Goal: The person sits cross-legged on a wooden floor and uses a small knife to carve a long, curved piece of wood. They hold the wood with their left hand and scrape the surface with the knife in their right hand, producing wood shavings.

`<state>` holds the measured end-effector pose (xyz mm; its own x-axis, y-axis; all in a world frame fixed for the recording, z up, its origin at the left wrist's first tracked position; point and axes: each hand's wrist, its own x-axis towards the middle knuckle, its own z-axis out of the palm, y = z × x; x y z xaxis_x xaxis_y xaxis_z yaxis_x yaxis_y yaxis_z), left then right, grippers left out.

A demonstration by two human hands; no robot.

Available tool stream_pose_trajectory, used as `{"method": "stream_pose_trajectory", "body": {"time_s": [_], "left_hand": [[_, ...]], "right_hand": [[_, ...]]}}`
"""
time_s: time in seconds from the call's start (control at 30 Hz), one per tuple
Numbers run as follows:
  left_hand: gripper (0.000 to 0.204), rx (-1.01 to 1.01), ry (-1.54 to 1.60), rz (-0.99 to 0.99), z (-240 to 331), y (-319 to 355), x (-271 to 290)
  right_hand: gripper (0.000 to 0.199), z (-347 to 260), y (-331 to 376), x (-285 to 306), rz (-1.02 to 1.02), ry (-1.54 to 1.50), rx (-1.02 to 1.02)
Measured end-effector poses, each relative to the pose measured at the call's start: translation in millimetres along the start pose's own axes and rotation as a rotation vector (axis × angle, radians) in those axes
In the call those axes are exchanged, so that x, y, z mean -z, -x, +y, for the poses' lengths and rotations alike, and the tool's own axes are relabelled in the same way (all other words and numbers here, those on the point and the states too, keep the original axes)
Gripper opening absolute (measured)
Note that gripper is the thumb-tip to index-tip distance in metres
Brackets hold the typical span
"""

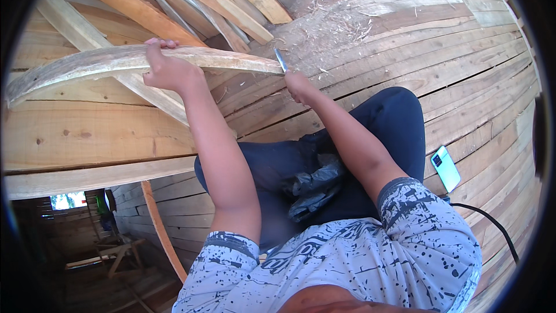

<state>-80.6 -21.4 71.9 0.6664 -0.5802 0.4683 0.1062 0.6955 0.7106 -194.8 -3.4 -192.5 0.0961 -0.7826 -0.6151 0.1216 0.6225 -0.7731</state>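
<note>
We've got a long, pale piece of wood (104, 64) stretching across the upper left of the frame. Our left hand (174, 75) is clamped on it, fingers over the far edge. At upper centre, our right hand (299, 87) has its fingers wrapped around a blade (280, 59) by the wood's right end. Shavings (347, 30) litter the top; a phone (446, 169) lies far right.
</note>
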Motion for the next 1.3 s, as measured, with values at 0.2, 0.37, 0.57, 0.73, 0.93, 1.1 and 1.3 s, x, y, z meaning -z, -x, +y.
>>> {"method": "stream_pose_trajectory", "body": {"time_s": [0.2, 0.37, 0.57, 0.73, 0.93, 1.1, 1.3], "left_hand": [[0.011, 0.009, -0.004, -0.001, -2.8, 4.7, -2.6], [0.011, 0.010, 0.006, -0.024, 1.1, 11.4, -10.0], [0.007, 0.001, -0.046, 0.073, -4.1, 13.8, -30.0], [0.010, -0.020, -0.256, 0.176, -0.3, 12.9, -24.5], [0.015, -0.055, -0.222, 0.136, -7.6, 17.0, -35.7], [0.016, -0.013, -0.259, 0.117, 0.9, 29.3, -36.6], [0.015, -0.030, -0.235, 0.080, -5.4, 30.9, -50.9]], "right_hand": [[0.045, -18.3, 18.5, -13.3, -0.067, -0.124, -0.004], [0.043, -18.6, 15.0, -12.8, -0.040, -0.142, -0.101], [0.043, -6.3, -3.4, -2.8, -0.016, -0.342, -0.125], [0.042, -30.3, 48.2, -31.6, 0.001, -0.251, 0.014], [0.045, -2.1, -1.7, -5.6, 0.063, -0.315, -0.100], [0.045, -24.7, 36.5, -19.9, -0.015, -0.224, 0.020], [0.048, -11.1, 9.1, -7.5, 0.015, -0.365, -0.083]]}}
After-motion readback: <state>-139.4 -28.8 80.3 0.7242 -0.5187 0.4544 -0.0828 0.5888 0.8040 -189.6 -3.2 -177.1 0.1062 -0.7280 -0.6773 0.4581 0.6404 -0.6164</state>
